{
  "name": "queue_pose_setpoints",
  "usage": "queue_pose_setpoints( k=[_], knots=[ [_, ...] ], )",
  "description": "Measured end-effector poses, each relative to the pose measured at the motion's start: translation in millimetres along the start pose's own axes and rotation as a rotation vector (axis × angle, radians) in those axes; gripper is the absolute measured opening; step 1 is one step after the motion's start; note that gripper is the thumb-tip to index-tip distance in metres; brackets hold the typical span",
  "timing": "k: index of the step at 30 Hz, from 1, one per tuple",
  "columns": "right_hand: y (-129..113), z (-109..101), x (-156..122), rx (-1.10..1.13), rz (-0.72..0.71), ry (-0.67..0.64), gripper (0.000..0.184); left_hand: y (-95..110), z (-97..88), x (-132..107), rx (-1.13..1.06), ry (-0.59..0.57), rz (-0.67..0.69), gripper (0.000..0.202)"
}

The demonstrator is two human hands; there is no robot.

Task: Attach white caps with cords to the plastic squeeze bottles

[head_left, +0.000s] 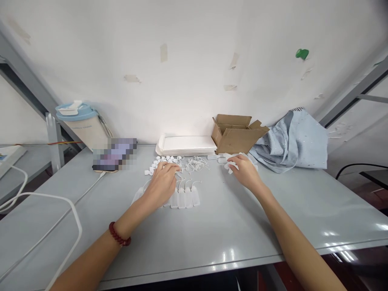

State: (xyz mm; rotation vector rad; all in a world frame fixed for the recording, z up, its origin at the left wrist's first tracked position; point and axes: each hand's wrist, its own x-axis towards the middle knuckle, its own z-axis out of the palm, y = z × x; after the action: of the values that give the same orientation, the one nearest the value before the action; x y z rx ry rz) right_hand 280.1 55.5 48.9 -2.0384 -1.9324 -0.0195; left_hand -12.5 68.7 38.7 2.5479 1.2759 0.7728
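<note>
My left hand (163, 182) is over the left part of the work area, palm down, its fingers bent together beside small white caps (159, 162). What its fingertips hold, if anything, is hidden. Below it lies a row of flat translucent plastic pieces (182, 199), each with a thin white string at its top; my wrist covers part of the row. A tangle of loose white strings (196, 163) lies between my hands. On the right, my right hand (245, 171) reaches to a pile of translucent plastic pieces (222, 160), thumb and forefinger apart around it.
White trays (188, 144) are stacked against the wall beside an open cardboard box (239, 139). A pale blue cloth bag (303, 141) slumps at right. At left are a phone (117, 153) on a white cable (81, 196) and a blue-lidded cup (83, 125).
</note>
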Motion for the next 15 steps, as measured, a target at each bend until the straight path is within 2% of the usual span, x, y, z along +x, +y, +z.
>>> queue_pose_setpoints(
  k=[7,15],
  knots=[
    [2,0,-2,-0.049,0.011,-0.082,0.025,-10,1.5,2,0.109,-0.056,0.028,0.039],
    [4,-2,0,-0.048,0.0,-0.086,0.022,-14,-5.3,5,0.2,-0.089,0.117,0.036]
  ],
)
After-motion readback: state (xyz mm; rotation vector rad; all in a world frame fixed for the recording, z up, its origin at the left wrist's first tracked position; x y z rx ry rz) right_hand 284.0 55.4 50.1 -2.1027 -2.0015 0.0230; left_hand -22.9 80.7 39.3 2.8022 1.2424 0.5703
